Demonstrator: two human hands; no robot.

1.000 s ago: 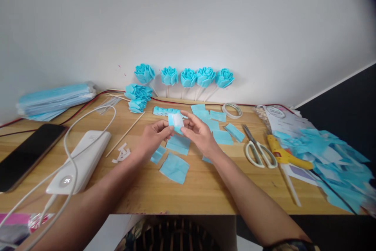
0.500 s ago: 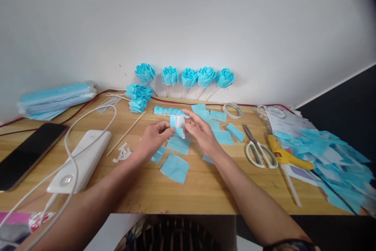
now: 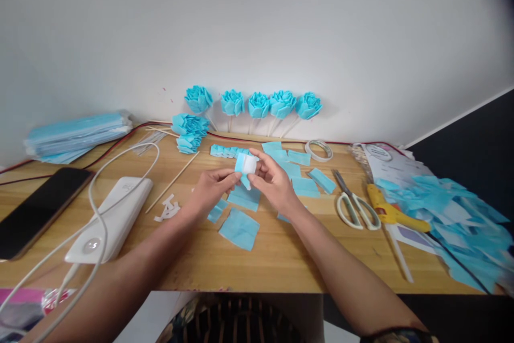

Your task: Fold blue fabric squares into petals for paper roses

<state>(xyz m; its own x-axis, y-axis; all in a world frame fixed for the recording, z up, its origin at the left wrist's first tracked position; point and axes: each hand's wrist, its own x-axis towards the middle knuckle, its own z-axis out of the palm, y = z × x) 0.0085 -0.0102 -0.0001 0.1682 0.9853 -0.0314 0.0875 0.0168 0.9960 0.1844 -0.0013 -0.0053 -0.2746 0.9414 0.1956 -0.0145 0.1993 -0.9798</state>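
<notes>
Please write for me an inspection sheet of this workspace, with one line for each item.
Surface: wooden table, small reddish specks at front edge.
Job's things: blue-and-white piece held; cut blue pieces lie around; five blue flowers along the wall.
Clutter: scissors, glue gun, tape roll, scrap pile right; phone, power bank left.
Grips: left grip and right grip both hold the piece.
Cables: white cable crosses power bank; black cord at glue gun.
Surroundings: white wall, dark panel right; other people, nothing seen.
</notes>
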